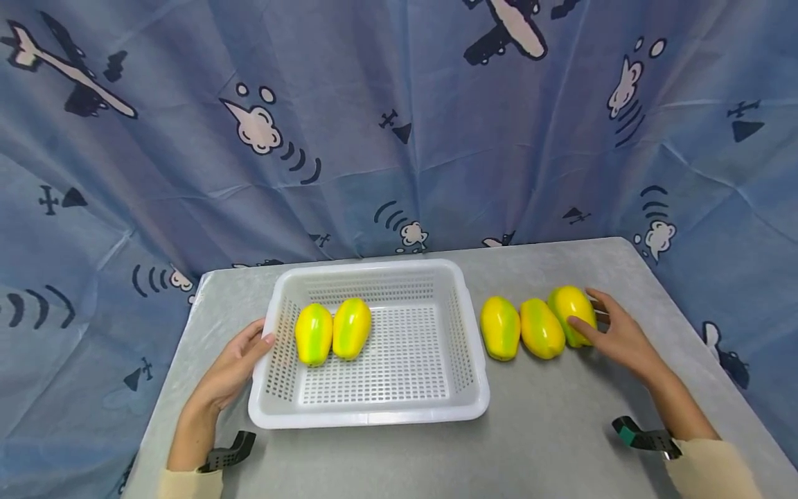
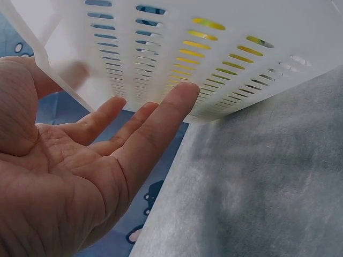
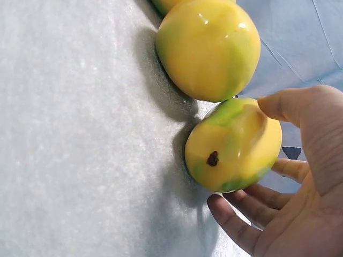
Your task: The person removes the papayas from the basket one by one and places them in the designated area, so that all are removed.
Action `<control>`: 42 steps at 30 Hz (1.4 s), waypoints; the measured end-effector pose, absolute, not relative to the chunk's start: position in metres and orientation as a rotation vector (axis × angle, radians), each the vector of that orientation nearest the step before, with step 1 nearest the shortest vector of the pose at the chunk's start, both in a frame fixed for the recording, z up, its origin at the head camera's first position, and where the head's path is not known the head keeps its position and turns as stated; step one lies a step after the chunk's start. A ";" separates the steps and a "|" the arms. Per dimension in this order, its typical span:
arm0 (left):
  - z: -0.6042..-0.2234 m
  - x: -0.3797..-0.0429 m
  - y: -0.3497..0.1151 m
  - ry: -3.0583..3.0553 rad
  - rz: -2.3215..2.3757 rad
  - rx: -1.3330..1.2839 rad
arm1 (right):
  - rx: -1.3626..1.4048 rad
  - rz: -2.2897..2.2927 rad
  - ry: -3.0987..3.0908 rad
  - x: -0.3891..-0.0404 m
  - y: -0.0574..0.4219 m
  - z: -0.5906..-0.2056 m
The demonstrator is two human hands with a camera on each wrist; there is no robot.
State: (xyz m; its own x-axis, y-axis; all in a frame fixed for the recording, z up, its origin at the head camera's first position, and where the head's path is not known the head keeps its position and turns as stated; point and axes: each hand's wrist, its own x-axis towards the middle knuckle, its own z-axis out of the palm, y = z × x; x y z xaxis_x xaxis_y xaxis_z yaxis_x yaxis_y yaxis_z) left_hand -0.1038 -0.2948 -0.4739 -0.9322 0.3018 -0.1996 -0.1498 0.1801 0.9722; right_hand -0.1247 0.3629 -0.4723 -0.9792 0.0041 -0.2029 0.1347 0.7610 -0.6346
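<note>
A white perforated plastic basket [image 1: 374,419] stands on the table, with two yellow-green papayas, a left one [image 1: 314,335] and a right one [image 1: 352,328], side by side in its left half. My left hand [image 1: 235,364] holds the basket's left side, thumb over the rim and fingers against the outer wall [image 2: 214,64]. To the right of the basket, three more papayas lie in a row. Around the farthest right papaya [image 1: 572,313] my right hand [image 1: 623,339] curls, thumb on one side and fingers on the other. A dark stem spot marks that papaya's end [image 3: 213,158] in the right wrist view.
Between the basket and the held papaya lie two others, one near the basket [image 1: 500,328] and one in the middle [image 1: 542,329]. A grey cloth covers the table [image 1: 386,464]. Behind it hangs a blue curtain [image 1: 349,180] with printed airplanes.
</note>
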 end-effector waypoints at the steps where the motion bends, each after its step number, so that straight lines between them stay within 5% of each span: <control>1: -0.474 -0.104 -0.295 2.116 1.805 0.144 | 0.119 -1.017 2.766 -0.125 0.363 -0.473; 42: -0.472 -0.106 -0.292 2.107 1.818 0.159 | -0.216 -1.014 3.089 -0.108 0.297 -0.404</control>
State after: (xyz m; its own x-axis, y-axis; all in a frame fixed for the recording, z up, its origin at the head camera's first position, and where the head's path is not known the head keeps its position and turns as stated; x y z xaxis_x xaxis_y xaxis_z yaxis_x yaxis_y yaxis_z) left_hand -0.1056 -0.2925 -0.4724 -0.9316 0.3098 -0.1900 -0.1428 0.1689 0.9752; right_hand -0.1081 0.2972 -0.4044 -0.9844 -0.0889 0.1518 -0.1616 0.7983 -0.5802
